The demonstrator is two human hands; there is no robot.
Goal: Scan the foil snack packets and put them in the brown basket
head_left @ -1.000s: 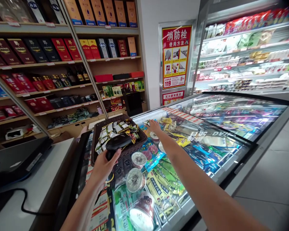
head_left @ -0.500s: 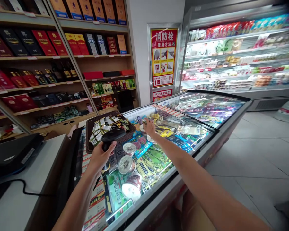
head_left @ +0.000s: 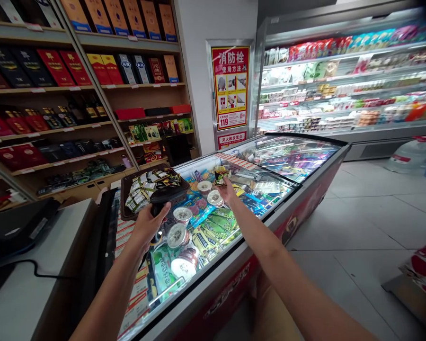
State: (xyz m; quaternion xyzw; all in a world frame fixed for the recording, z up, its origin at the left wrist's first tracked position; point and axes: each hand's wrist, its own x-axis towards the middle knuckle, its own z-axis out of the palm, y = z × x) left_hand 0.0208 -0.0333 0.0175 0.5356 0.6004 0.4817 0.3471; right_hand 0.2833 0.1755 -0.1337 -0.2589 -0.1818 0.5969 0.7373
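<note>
My left hand (head_left: 149, 222) is closed around the handle of a black handheld barcode scanner (head_left: 168, 193), its head over the edge of a brown basket (head_left: 128, 214). Small white, green and dark snack packets (head_left: 145, 185) fill that basket. Out over the chest freezer (head_left: 213, 263), my right hand (head_left: 227, 192) pinches a small dark and green packet (head_left: 220, 177). Below and left of it are lidded ice cream tubs (head_left: 216, 198). Green ice cream wrappers (head_left: 222, 222) lie nearer to me; a purple packet (head_left: 198, 175) lies farther back.
At left is a counter (head_left: 62, 246) with a black device (head_left: 21, 226) and a cable. Shelves of boxes (head_left: 53, 66) line the wall behind. A red fire-hydrant sign (head_left: 230, 87), a lit display fridge (head_left: 326, 90), water jugs (head_left: 410, 156) and a red box (head_left: 424, 270) stand around.
The camera has turned slightly right, so the scene sits further left. My right hand's fingers have turned and the dark and green packet now shows in them. My left hand still holds the scanner.
</note>
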